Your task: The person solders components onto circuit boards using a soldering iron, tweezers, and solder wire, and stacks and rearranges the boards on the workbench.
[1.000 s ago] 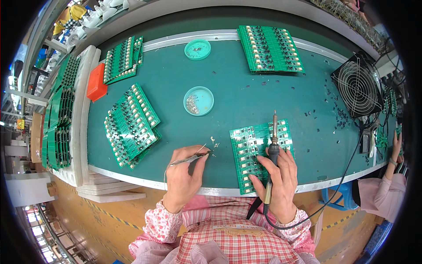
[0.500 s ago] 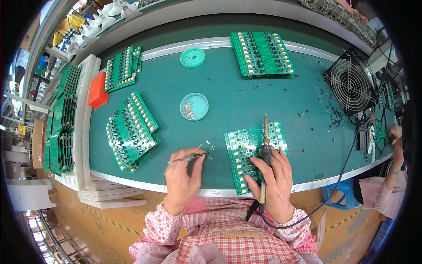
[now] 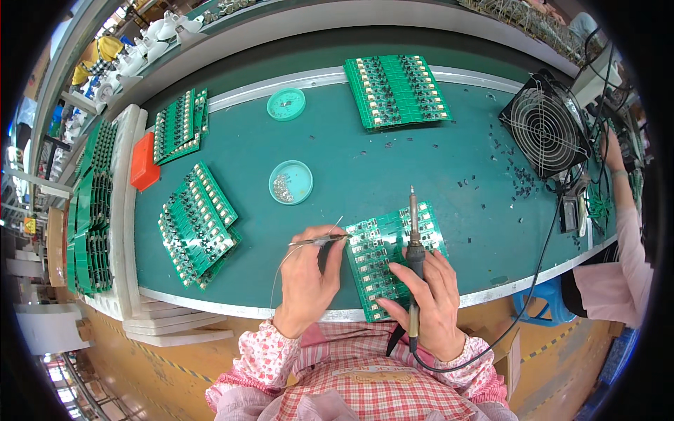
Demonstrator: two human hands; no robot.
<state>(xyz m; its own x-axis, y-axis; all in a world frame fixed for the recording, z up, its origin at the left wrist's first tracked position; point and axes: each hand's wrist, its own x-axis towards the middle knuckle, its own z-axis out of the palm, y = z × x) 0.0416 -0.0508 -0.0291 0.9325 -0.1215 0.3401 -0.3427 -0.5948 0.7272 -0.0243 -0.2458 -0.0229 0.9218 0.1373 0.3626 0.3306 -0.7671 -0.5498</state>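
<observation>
Soldering iron (image 3: 413, 242) upright, tip away.

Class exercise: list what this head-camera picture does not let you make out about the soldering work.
- Board: its near right corner lies under the right hand.
- Wire tip: too thin to tell whether it touches the board.
- Dish contents: too small to identify.
- Iron cable: runs off under the sleeve.

Green bench mat (image 3: 365, 165), circuit board panels (image 3: 397, 90), two round dishes (image 3: 291, 182), fan (image 3: 544, 126)
</observation>
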